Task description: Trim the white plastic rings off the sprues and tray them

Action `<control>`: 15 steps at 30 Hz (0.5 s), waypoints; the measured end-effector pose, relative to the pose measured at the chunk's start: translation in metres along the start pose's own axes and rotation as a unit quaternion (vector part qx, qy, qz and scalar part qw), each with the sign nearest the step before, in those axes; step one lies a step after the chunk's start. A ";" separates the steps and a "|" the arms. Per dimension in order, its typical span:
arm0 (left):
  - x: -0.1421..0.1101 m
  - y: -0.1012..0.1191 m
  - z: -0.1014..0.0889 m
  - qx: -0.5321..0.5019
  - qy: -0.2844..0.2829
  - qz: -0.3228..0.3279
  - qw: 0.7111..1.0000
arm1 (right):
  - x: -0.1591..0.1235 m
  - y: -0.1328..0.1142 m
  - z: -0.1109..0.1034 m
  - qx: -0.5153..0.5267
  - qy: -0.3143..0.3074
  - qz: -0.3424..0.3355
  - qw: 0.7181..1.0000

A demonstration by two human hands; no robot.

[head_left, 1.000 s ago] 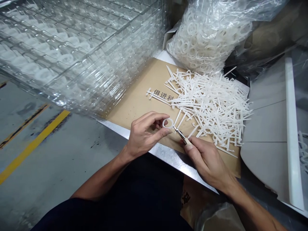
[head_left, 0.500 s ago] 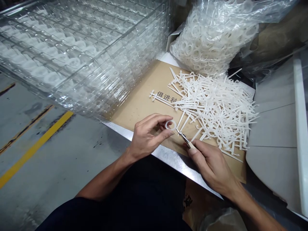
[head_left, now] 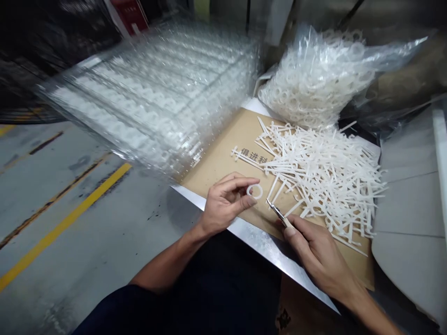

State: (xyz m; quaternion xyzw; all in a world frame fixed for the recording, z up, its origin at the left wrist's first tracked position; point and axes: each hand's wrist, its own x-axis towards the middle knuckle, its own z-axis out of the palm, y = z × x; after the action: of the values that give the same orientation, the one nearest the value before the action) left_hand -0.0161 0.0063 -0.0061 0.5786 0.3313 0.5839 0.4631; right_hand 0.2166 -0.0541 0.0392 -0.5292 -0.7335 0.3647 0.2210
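Between thumb and fingertips, my left hand (head_left: pixel 226 202) pinches a small white plastic ring (head_left: pixel 254 191) above the cardboard. My right hand (head_left: pixel 312 244) is closed around a pair of nippers (head_left: pixel 279 214) with pale handles and a metal tip. Their tip points toward the ring and stands a little apart from it. Right beyond the nippers spreads a large heap of white plastic sprues (head_left: pixel 321 172), thin sticks with curled ends. The nippers' handles are mostly hidden in my palm.
Stacked clear plastic trays (head_left: pixel 157 102) holding white parts stand at the left on the cardboard sheet (head_left: pixel 216 149). Behind the heap leans a clear bag of white rings (head_left: pixel 314 83). A metal table edge (head_left: pixel 258 239) runs in front of me.
The view has tilted up, so everything sits lower and further right in it. The nippers' tip has drawn away from the ring, which stays in my left hand.
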 end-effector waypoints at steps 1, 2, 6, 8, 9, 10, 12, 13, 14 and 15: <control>0.000 0.005 -0.001 -0.040 0.005 -0.026 0.999 | 0.000 0.001 0.000 0.001 0.000 0.000 1.000; 0.001 0.012 -0.002 -0.085 0.007 -0.056 0.995 | 0.000 0.002 0.000 0.002 0.001 -0.001 1.000; 0.001 0.052 -0.016 -0.232 0.004 -0.157 0.960 | 0.002 0.008 0.000 -0.005 0.004 -0.007 1.000; 0.001 0.075 -0.028 -0.261 -0.013 -0.160 0.952 | 0.003 0.011 0.001 -0.007 0.006 -0.009 1.000; 0.001 0.086 -0.035 -0.267 -0.026 -0.153 0.951 | 0.003 0.012 0.001 -0.007 0.009 -0.012 1.000; 0.001 0.097 -0.042 -0.268 -0.039 -0.142 0.952 | 0.004 0.013 0.001 -0.007 0.011 -0.016 1.000; 0.002 0.116 -0.058 -0.259 -0.057 -0.115 0.957 | 0.003 0.016 0.002 -0.006 0.014 -0.023 1.000; 0.004 0.126 -0.066 -0.244 -0.064 -0.103 0.962 | 0.002 0.018 0.002 -0.006 0.019 -0.024 1.000; 0.006 0.134 -0.075 -0.219 -0.068 -0.091 0.969 | 0.001 0.021 0.003 -0.006 0.025 -0.023 0.999; 0.010 0.143 -0.084 -0.184 -0.070 -0.076 0.977 | 0.000 0.023 0.003 -0.007 0.034 -0.022 0.999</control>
State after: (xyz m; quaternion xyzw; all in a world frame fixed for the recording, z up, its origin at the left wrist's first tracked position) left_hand -0.1200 -0.0226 0.1198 0.4957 0.2281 0.5559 0.6271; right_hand 0.2284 -0.0506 0.0193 -0.5265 -0.7395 0.3369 0.2500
